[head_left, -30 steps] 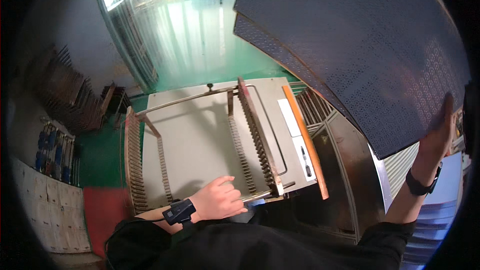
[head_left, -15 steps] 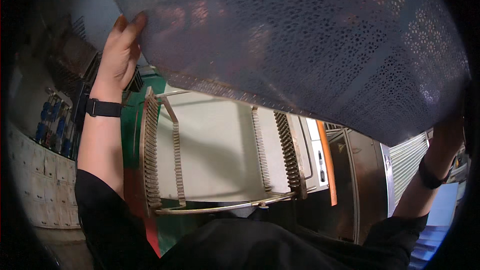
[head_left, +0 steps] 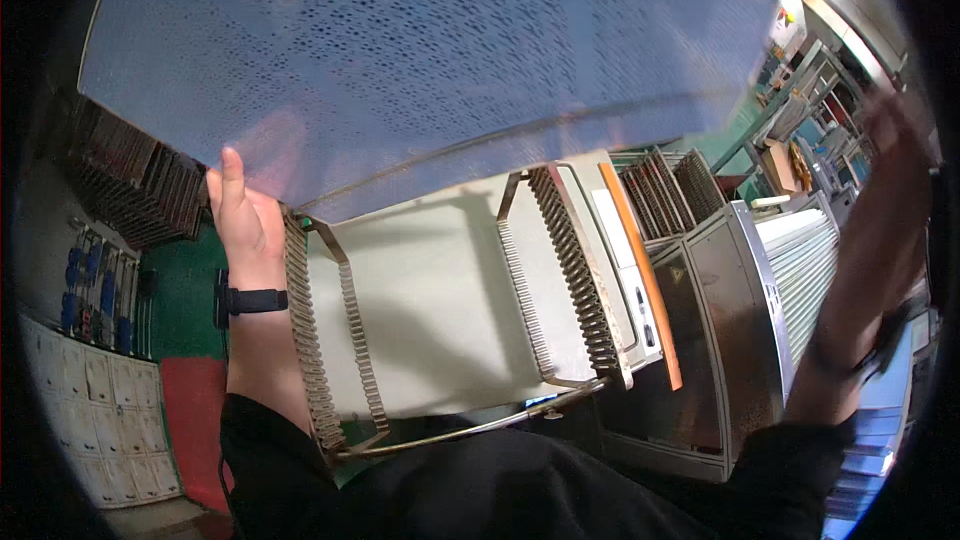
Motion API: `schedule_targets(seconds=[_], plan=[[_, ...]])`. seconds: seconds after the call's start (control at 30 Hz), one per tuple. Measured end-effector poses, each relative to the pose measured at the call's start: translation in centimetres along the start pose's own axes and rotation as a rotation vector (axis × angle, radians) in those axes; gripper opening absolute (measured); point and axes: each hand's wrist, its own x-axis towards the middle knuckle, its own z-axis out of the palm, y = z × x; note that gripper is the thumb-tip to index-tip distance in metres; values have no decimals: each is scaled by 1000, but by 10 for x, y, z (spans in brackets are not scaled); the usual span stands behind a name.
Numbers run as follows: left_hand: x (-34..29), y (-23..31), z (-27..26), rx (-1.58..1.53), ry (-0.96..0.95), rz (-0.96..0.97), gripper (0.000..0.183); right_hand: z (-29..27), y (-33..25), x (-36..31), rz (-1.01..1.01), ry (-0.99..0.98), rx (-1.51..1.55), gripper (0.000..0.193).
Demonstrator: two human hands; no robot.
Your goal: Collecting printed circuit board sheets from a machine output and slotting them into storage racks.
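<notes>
A large blue-grey perforated panel [head_left: 430, 60], thin and covered in patterns of small holes, fills the upper view at a tilt. My left hand [head_left: 247, 220] grips its lower left edge, thumb pointing up; the fingers are partly hidden. My right hand [head_left: 893, 135] is raised at the far right, apart from the panel's visible right edge, and motion smears its fingers. Below the panel stands a metal rack [head_left: 575, 270] with comb-like rows of slots on both sides and a bar across its near end. The panel's lower edge overlaps the rack's far end.
A white tabletop [head_left: 430, 290] lies under the rack, with an orange strip [head_left: 640, 275] along its right. Beyond stand a dark metal cabinet [head_left: 690, 350] and a white ribbed stack [head_left: 797, 260]. Dark slotted racks [head_left: 140, 175] and pale lockers [head_left: 95, 410] are at left.
The panel has shifted left and tilted, uncovering the right background. My left hand has come down toward the rack's left side. My right hand has moved up, away from the panel's edge.
</notes>
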Motion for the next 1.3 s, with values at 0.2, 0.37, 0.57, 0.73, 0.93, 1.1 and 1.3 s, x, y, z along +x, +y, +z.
schedule_targets(seconds=[0.2, 0.37, 0.57, 0.73, 0.93, 1.1, 1.3], plan=[[18, -31, -11, -125, 139, 20, 42, 42, -116, -225, -148, -1572, 772, 63], [14, -48, -35, -230, 208, -71, 48, 43, -134, -269, -177, -1277, 668, 44], [16, -52, -51, -257, 214, -83, 54, 54, -111, -265, -295, -1246, 987, 51], [17, -53, -43, -243, 233, -53, 55, 66, -107, -224, -325, -1345, 1203, 26], [21, -37, -61, -206, 220, -26, 56, 86, -104, -190, -650, -1500, 1142, 35], [14, -42, -60, -144, 275, -29, 56, 228, -109, -136, -448, -998, 781, 68], [24, -49, -56, -264, 219, 65, 50, 377, -159, -117, 307, -1095, 285, 63]])
